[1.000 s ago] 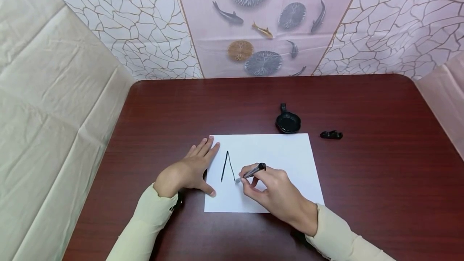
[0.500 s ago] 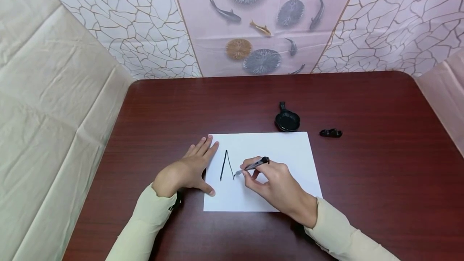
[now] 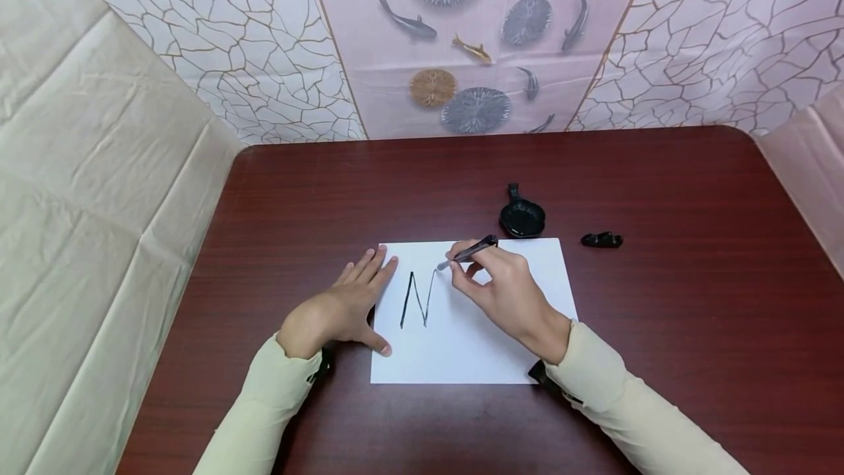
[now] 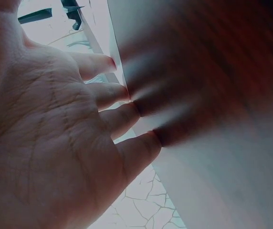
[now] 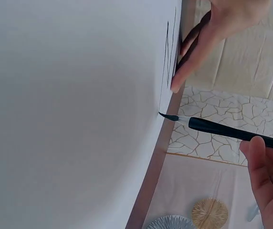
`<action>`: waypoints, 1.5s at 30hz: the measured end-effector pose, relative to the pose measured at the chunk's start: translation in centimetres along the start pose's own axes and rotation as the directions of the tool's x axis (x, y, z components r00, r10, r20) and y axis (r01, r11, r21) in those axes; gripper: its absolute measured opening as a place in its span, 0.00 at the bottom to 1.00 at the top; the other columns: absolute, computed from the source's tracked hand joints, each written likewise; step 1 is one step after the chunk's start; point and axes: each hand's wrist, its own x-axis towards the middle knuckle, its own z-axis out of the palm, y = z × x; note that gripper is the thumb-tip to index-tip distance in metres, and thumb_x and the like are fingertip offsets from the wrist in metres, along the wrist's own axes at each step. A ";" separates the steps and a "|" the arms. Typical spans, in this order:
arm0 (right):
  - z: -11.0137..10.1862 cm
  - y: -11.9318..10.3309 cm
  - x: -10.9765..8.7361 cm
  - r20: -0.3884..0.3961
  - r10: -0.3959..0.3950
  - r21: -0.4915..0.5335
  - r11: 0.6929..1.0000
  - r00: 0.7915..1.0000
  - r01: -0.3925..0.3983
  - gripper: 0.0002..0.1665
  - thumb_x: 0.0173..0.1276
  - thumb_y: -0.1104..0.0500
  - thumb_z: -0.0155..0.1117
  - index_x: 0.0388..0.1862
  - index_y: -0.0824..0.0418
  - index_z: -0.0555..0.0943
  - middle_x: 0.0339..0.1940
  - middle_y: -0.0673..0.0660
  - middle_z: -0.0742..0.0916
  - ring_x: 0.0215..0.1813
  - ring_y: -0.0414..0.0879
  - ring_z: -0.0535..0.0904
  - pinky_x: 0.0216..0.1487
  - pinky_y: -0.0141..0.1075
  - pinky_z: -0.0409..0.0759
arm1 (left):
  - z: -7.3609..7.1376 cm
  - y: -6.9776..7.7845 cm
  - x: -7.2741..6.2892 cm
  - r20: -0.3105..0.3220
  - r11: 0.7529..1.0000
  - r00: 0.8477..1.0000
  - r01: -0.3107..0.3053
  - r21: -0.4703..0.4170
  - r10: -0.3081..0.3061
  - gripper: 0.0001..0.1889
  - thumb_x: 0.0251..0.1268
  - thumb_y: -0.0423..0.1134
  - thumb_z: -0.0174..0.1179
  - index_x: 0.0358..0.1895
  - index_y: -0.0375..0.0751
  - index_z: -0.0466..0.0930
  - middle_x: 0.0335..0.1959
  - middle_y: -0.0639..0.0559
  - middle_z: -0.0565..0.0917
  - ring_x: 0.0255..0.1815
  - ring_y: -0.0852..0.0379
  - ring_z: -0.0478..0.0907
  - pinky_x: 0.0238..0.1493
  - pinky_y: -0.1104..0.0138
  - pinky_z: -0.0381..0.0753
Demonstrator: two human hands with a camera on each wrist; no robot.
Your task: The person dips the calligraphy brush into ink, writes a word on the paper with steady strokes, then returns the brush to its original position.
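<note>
My right hand (image 3: 504, 288) pinches a black brush pen (image 5: 217, 128) between thumb and fingers. Its dark bristle tip touches a white sheet of paper (image 3: 488, 350) at the top of a thin stroke. Black strokes (image 3: 415, 299) on the sheet's left part form a zigzag like the letter N. With fingers spread, my left hand (image 3: 336, 317) rests along the paper's left edge, thumb and fingertips on the sheet. In the left wrist view, the palm and fingers (image 4: 131, 152) show, holding nothing.
Just beyond the paper's top edge sits a small black pan-shaped dish (image 3: 522, 219) with a short handle. A small black object (image 3: 601, 240), its kind unclear, lies to its right. The dark red wooden table (image 3: 692, 277) meets patterned cloth (image 3: 475, 57) at the back.
My right hand has moved the brush pen up the sheet and slightly right, leaving a rising stroke that joins the earlier two lines. My left hand keeps its place.
</note>
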 end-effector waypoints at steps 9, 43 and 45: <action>-0.8 0.0 0.2 -0.060 -0.016 -0.022 1.000 0.998 0.014 0.14 0.62 0.74 0.73 0.46 0.64 0.87 0.44 0.56 0.92 0.38 0.44 0.88 0.35 0.28 0.86 | -0.4 0.1 0.1 -0.005 1.000 1.000 -0.012 -0.012 0.011 0.77 0.44 0.58 0.86 0.88 0.43 0.34 0.88 0.42 0.29 0.88 0.43 0.28 0.85 0.44 0.39; -0.7 -0.2 -2.2 -0.093 0.015 0.004 1.000 0.996 -0.015 0.16 0.63 0.73 0.73 0.49 0.63 0.87 0.46 0.56 0.92 0.41 0.44 0.89 0.41 0.28 0.87 | -0.2 0.4 -0.3 0.019 1.000 1.000 0.019 -0.001 -0.019 0.77 0.44 0.59 0.86 0.88 0.43 0.34 0.88 0.42 0.29 0.88 0.42 0.27 0.85 0.44 0.38; -0.8 -0.1 -2.3 -0.084 0.016 0.008 1.000 0.996 -0.015 0.16 0.64 0.73 0.72 0.50 0.64 0.87 0.46 0.56 0.92 0.41 0.44 0.89 0.41 0.29 0.87 | -0.2 0.5 -0.2 0.019 1.000 1.000 0.015 0.000 -0.015 0.77 0.43 0.58 0.86 0.88 0.43 0.35 0.88 0.41 0.30 0.88 0.41 0.28 0.85 0.43 0.38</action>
